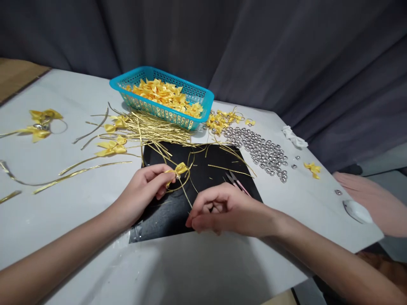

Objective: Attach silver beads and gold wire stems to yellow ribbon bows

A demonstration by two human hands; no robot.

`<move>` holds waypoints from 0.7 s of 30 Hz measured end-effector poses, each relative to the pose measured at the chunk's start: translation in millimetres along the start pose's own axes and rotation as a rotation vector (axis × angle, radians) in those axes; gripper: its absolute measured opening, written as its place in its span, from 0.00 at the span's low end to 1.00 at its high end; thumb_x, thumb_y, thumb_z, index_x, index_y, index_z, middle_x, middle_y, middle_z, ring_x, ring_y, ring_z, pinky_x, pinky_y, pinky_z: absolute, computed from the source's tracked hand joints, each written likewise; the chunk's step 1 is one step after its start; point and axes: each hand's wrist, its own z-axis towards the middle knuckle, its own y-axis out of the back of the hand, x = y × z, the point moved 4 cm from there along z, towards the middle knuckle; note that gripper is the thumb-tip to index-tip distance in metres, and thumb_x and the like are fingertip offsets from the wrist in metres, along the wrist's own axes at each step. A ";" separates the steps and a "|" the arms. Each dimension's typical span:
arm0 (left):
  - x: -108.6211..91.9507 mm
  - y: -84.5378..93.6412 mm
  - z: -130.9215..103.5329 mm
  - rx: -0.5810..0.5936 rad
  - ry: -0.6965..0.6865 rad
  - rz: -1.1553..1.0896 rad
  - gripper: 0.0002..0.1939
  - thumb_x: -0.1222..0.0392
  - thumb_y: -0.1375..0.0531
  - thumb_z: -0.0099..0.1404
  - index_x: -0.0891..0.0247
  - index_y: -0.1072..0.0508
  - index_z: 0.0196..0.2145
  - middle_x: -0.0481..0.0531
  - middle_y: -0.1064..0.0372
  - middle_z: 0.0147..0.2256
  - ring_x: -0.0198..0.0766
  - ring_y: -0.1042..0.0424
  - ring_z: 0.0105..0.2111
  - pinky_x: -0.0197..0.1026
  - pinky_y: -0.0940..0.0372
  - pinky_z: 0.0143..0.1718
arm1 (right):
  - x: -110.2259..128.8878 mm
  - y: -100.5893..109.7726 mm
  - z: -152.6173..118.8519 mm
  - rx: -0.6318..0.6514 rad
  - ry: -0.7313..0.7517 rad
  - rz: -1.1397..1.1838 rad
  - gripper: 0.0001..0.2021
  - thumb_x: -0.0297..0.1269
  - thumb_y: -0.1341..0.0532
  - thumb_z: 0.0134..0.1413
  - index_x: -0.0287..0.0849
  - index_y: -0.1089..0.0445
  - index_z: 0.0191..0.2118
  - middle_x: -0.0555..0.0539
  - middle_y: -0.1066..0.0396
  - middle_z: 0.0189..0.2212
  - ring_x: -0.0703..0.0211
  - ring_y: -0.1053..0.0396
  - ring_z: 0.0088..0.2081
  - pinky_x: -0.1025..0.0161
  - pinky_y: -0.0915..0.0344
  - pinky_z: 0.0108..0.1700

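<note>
Between its thumb and fingers, my left hand (152,182) pinches a yellow ribbon bow (181,169) with a loop of gold cord around it. From the bow a thin gold cord (185,194) runs down to my right hand (219,209), whose thumb and forefinger are closed on its end. Both hands are above a black mat (171,216). Small scissors (237,183) with pink handles lie on the mat just behind my right hand, partly hidden by it.
A blue basket (208,101) of yellow bows stands at the back. Gold cords (155,127) lie in front of it. Silver beads (260,148) spread to the right, near a white cloth (294,137). More bows (41,125) lie at left. A white object (358,212) sits at the right edge.
</note>
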 end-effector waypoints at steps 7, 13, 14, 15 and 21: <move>1.9 1.4 3.3 0.002 0.049 -0.141 0.10 0.57 0.37 0.55 0.63 0.30 0.21 0.40 0.45 0.16 0.27 0.49 0.18 0.29 0.52 0.18 | -15.8 9.5 12.4 -0.091 0.143 0.054 0.15 0.47 0.36 0.53 0.38 0.33 0.33 0.53 0.31 0.24 0.73 0.37 0.21 0.73 0.40 0.24; 0.4 3.3 2.3 -0.030 0.085 -0.252 0.10 0.57 0.35 0.53 0.65 0.30 0.21 0.42 0.42 0.20 0.25 0.50 0.18 0.28 0.52 0.17 | -10.7 33.7 5.5 -0.180 0.237 -0.105 0.12 0.43 0.36 0.54 0.38 0.30 0.32 0.54 0.35 0.22 0.72 0.37 0.24 0.73 0.39 0.28; -0.2 3.0 2.2 -0.030 0.087 -0.252 0.10 0.57 0.35 0.52 0.65 0.30 0.21 0.42 0.42 0.20 0.25 0.50 0.18 0.28 0.52 0.17 | -8.8 36.5 3.5 -0.186 0.233 -0.125 0.12 0.43 0.36 0.54 0.37 0.30 0.32 0.53 0.35 0.22 0.72 0.37 0.24 0.73 0.39 0.27; -0.8 2.6 2.1 -0.027 0.090 -0.246 0.10 0.57 0.35 0.52 0.65 0.30 0.21 0.42 0.43 0.20 0.25 0.50 0.18 0.28 0.52 0.17 | -7.9 38.1 2.2 -0.179 0.209 -0.138 0.13 0.44 0.36 0.54 0.37 0.30 0.33 0.53 0.35 0.22 0.72 0.37 0.24 0.73 0.39 0.26; -3.0 -0.6 2.0 0.072 0.114 -0.200 0.11 0.57 0.36 0.52 0.63 0.32 0.18 0.41 0.47 0.17 0.27 0.52 0.17 0.31 0.54 0.17 | -12.5 39.5 6.4 -0.169 0.092 -0.236 0.13 0.44 0.37 0.55 0.37 0.29 0.33 0.51 0.34 0.24 0.69 0.38 0.26 0.72 0.40 0.25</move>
